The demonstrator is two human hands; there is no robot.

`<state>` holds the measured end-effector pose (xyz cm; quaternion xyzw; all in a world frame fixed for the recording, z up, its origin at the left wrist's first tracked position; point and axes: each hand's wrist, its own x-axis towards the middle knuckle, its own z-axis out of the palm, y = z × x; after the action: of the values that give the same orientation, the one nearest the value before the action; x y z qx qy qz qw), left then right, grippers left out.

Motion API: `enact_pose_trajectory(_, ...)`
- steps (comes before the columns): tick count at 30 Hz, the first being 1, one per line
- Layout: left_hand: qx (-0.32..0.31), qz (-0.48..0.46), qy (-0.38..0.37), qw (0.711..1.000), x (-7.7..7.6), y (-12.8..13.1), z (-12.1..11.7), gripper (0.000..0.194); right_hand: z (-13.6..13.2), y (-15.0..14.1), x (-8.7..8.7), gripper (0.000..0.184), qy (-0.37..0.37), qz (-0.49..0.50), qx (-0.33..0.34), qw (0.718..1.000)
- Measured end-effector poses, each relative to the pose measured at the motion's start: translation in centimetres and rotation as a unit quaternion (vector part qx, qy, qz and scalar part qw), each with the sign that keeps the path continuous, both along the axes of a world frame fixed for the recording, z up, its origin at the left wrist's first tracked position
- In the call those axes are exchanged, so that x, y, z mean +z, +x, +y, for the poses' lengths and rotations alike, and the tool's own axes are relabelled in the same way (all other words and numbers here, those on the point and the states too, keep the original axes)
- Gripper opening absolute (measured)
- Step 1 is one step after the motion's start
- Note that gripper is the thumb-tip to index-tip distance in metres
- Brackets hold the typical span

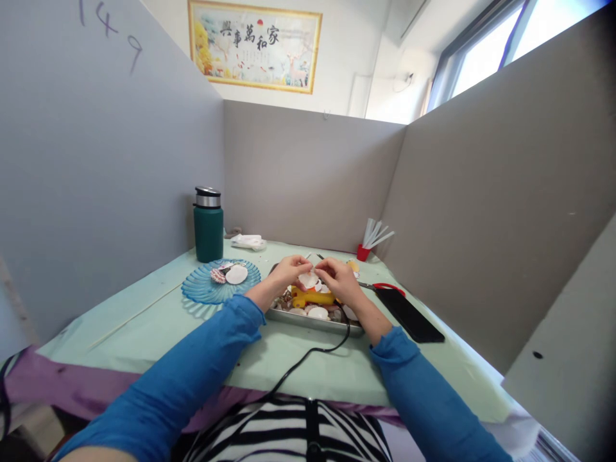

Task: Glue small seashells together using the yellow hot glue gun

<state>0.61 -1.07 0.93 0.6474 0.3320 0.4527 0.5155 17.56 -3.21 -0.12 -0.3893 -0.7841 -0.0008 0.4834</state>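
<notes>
My left hand (290, 273) and my right hand (338, 277) meet over a metal tray (315, 321), their fingers pinched close together. A white shell (308, 280) shows between them, at the fingertips of my left hand. Whatever the right fingertips pinch is too small to make out. Under my hands a yellow glue gun (312, 298) lies across the tray, and its black cord (312, 350) runs over the table toward me. Several pale shells (318, 313) and small stones lie in the tray around the glue gun.
To the left are a blue plate (192, 289) with shells and a green bottle (208, 231). Red-handled scissors (389, 287) and a black phone (409, 314) lie right. Behind stand a red cup (363, 253) of glue sticks and a white packet (248, 242). Grey partitions enclose the table.
</notes>
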Motion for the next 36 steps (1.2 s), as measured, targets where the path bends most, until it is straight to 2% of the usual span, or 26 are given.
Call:
enact_pose_trajectory(5,-0.006,0.003,-0.006,1.0,-0.1,-0.1,0.3,0.026,0.0,0.1,0.0,0.015,-0.009,0.004,0.013,1.0)
enact_pose_trajectory(14,-0.045,0.0,0.002,0.999,-0.4,-0.4,0.8,0.028,0.2,0.2,-0.1,0.017,-0.08,0.062,0.068,0.993)
enact_pose_trajectory(19,-0.046,0.002,0.009,0.999,-0.4,-0.3,0.7,0.03,0.5,0.3,-0.2,0.019,-0.092,0.074,0.069,0.991)
enact_pose_trajectory(27,-0.042,-0.023,0.005,0.999,-0.3,0.1,0.2,0.028,1.0,0.4,-0.6,0.02,-0.063,0.073,0.013,0.995)
enact_pose_trajectory(36,-0.037,-0.036,0.025,0.998,-0.3,0.1,0.2,0.031,0.3,0.1,-0.1,0.019,0.0,0.025,-0.01,1.0)
